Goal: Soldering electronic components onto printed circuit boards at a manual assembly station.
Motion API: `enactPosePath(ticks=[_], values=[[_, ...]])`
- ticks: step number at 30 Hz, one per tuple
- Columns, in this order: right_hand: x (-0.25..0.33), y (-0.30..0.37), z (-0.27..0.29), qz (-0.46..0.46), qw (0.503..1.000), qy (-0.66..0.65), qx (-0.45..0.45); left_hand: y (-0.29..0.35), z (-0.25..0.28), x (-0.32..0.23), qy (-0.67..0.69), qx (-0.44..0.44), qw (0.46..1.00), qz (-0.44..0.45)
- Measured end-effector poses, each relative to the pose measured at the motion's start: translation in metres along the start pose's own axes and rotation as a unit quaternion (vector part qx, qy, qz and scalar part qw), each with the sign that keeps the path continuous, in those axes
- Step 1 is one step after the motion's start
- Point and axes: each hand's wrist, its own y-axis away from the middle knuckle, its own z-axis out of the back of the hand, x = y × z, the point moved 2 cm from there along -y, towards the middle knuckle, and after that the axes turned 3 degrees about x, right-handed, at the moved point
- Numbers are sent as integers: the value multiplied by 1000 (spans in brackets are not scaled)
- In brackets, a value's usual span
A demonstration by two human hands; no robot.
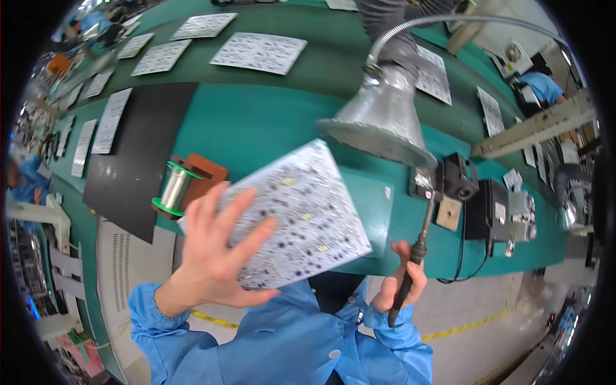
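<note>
My left hand (218,256) has its fingers spread over the left part of a pale circuit board panel (308,212). Its thumb reaches along the near edge, and I cannot tell how firmly it touches. Many small dark and shiny parts cover the panel, which sits at a slant before my chest. At the right, my right hand (410,279) grips a soldering iron (417,250) by its dark handle, with the tip upward near a small metal-topped unit (422,182). Left of the panel stands a solder wire spool (174,187) with green rims, beside a brown block (204,172).
A metal fume hood (385,119) hangs above the green bench (256,115). A black box (486,208) with a cable stands at the right. More panels (258,52) lie along the far belt, and a black mat (131,160) covers the left side. A slanted beam (536,125) crosses at right.
</note>
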Motion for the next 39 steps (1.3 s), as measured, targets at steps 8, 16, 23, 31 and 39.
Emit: enactPosePath(ticks=[8,16,23,31,39], values=[[-19,2,17,-89,990,107,-24,-80,-93,-15,115,74,983,-119],[-32,-1,15,-116,979,165,23,-81,-105,-4,117,86,982,-123],[-32,-2,17,-108,971,198,73,-42,-101,63,59,-177,971,149],[-31,-8,11,-77,970,202,114,-18,-112,55,346,-174,860,332],[-21,-8,9,-68,966,226,109,0,-105,31,450,-62,855,252]])
